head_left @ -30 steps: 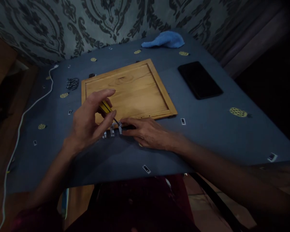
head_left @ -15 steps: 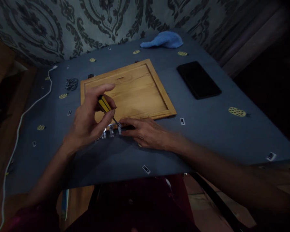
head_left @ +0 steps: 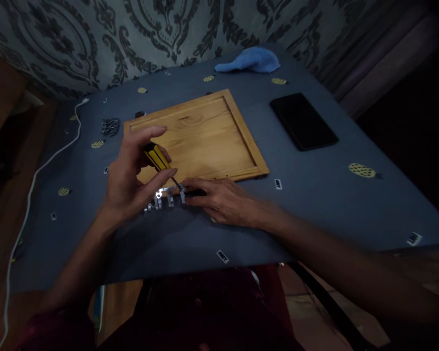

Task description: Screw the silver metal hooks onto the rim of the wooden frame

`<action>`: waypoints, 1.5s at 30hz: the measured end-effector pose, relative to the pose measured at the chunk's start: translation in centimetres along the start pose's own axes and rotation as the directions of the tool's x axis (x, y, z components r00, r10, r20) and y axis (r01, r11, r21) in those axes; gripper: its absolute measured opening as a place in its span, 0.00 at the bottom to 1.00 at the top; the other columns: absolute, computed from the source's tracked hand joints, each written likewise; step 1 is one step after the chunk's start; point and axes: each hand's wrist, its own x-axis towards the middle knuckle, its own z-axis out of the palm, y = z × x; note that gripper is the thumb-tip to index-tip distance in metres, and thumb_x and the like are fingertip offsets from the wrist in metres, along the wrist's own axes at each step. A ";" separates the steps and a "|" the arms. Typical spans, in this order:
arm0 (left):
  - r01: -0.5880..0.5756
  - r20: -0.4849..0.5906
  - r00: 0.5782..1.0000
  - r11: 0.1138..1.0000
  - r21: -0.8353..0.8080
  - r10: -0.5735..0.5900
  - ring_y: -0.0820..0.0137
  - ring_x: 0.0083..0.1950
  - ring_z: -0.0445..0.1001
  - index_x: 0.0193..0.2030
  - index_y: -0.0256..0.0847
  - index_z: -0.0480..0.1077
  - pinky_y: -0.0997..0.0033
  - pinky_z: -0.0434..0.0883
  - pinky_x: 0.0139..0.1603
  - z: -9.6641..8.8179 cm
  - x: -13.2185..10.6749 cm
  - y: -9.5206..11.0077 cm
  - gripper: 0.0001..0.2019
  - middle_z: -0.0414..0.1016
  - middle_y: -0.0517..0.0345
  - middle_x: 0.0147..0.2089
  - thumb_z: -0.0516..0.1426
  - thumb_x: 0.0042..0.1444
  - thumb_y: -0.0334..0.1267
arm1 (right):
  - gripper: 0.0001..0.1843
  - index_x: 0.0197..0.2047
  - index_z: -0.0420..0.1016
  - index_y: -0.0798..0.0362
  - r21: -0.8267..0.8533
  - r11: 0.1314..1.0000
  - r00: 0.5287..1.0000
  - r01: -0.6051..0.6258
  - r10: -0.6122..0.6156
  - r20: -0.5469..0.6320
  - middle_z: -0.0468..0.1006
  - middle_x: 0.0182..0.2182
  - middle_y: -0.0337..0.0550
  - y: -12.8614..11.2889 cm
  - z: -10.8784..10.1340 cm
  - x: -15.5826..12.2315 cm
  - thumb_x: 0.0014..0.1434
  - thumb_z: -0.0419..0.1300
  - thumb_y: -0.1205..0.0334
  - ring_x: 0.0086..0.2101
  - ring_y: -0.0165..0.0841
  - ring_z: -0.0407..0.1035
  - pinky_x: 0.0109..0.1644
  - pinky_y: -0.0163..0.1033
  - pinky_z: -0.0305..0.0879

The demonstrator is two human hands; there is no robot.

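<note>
My left hand (head_left: 126,170) grips a yellow and black screwdriver (head_left: 156,156) between thumb and curled fingers, its index finger raised. The shaft slants down to the right, with its tip at the right end of a shiny metal hook rail (head_left: 170,197). That rail lies along the near edge of a framed wooden board (head_left: 201,131), its hooks towards me. My right hand (head_left: 223,201) is closed on the rail's right end, thumb and index finger on either side of it. The fingertips partly hide where tip and rail meet.
Behind the board lies a blue cloth (head_left: 250,60). A black phone or tablet (head_left: 303,121) rests to the right. Left of the board are a small pile of dark metal hooks (head_left: 110,126) and a white cable (head_left: 54,156). A patterned wall covering (head_left: 149,34) borders the far side.
The fingers of my left hand have shifted slightly around the screwdriver handle, which tilts a little more to the left. My right hand stays in place. The whole view has moved slightly.
</note>
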 end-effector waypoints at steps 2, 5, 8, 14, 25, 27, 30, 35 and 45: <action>0.021 0.013 1.000 0.999 -0.038 -0.021 0.65 0.47 0.80 0.65 0.57 0.61 0.60 0.80 0.46 0.1 0.0 0.0 0.26 0.74 0.56 0.53 0.63 0.63 0.39 | 0.20 0.55 0.79 0.53 0.001 1.000 1.000 0.002 -0.002 0.002 0.72 0.64 0.56 0.0 -0.1 0.0 0.65 0.55 0.74 0.53 0.44 0.77 0.46 0.48 0.79; 0.005 0.025 1.000 1.000 -0.023 -0.005 0.65 0.46 0.79 0.65 0.55 0.61 0.60 0.80 0.46 0.1 0.0 0.0 0.24 0.75 0.56 0.49 0.62 0.65 0.40 | 0.20 0.56 0.79 0.52 -0.007 1.000 1.000 0.000 0.000 0.006 0.71 0.64 0.55 -0.1 -0.2 0.0 0.65 0.56 0.74 0.53 0.44 0.77 0.46 0.47 0.78; -0.050 0.003 0.999 0.997 0.057 0.050 0.64 0.50 0.78 0.65 0.57 0.62 0.61 0.81 0.43 0.1 0.0 -0.1 0.25 0.74 0.54 0.56 0.63 0.64 0.41 | 0.20 0.56 0.79 0.51 -0.021 1.000 1.000 -0.010 0.010 0.006 0.71 0.65 0.54 -0.1 -0.2 0.0 0.64 0.58 0.74 0.53 0.43 0.77 0.46 0.45 0.78; -0.060 -0.008 0.998 0.997 0.054 0.061 0.64 0.47 0.79 0.65 0.59 0.64 0.58 0.80 0.44 -0.2 0.1 -0.1 0.24 0.75 0.57 0.57 0.63 0.64 0.39 | 0.20 0.56 0.79 0.51 -0.010 1.000 1.000 -0.008 0.008 0.012 0.71 0.65 0.54 -0.1 -0.1 0.1 0.64 0.57 0.74 0.52 0.42 0.77 0.46 0.46 0.78; -0.108 -0.020 0.994 0.988 0.108 0.111 0.64 0.45 0.78 0.64 0.60 0.66 0.60 0.78 0.42 -0.3 0.1 -0.2 0.26 0.76 0.58 0.53 0.65 0.61 0.38 | 0.21 0.55 0.79 0.51 0.001 1.000 1.000 -0.009 0.009 0.006 0.71 0.65 0.54 -0.1 0.0 0.0 0.63 0.57 0.75 0.51 0.42 0.77 0.46 0.46 0.77; -0.077 -0.014 0.997 0.993 0.094 0.079 0.64 0.46 0.78 0.63 0.60 0.66 0.60 0.78 0.42 -0.4 0.1 -0.3 0.25 0.76 0.58 0.55 0.65 0.62 0.40 | 0.20 0.55 0.79 0.51 -0.003 1.000 1.000 -0.010 0.010 0.011 0.71 0.64 0.54 -0.2 -0.1 0.1 0.63 0.57 0.75 0.51 0.42 0.77 0.46 0.46 0.77; -0.037 0.016 0.999 0.999 -0.002 0.037 0.64 0.47 0.80 0.65 0.59 0.63 0.60 0.80 0.44 -0.5 0.1 -0.4 0.27 0.75 0.57 0.55 0.64 0.62 0.41 | 0.20 0.55 0.79 0.51 -0.005 1.000 1.000 -0.013 0.013 0.022 0.71 0.65 0.54 -0.2 -0.2 0.2 0.64 0.57 0.75 0.52 0.42 0.77 0.47 0.46 0.77; -0.039 0.062 0.997 0.999 -0.020 0.041 0.66 0.46 0.80 0.66 0.56 0.62 0.62 0.80 0.46 -0.4 0.0 -0.4 0.25 0.75 0.57 0.49 0.63 0.64 0.41 | 0.21 0.56 0.79 0.50 -0.004 1.000 1.000 -0.018 0.018 0.016 0.71 0.65 0.53 -0.2 -0.3 0.1 0.63 0.57 0.75 0.52 0.42 0.77 0.47 0.45 0.77; -0.007 0.109 0.994 0.999 -0.039 0.011 0.61 0.47 0.80 0.68 0.63 0.60 0.54 0.83 0.45 -0.9 0.2 -0.2 0.27 0.75 0.55 0.54 0.62 0.64 0.44 | 0.20 0.56 0.79 0.52 0.008 1.000 1.000 -0.004 0.004 0.009 0.70 0.65 0.56 -0.1 0.1 0.1 0.63 0.58 0.75 0.53 0.46 0.77 0.45 0.49 0.79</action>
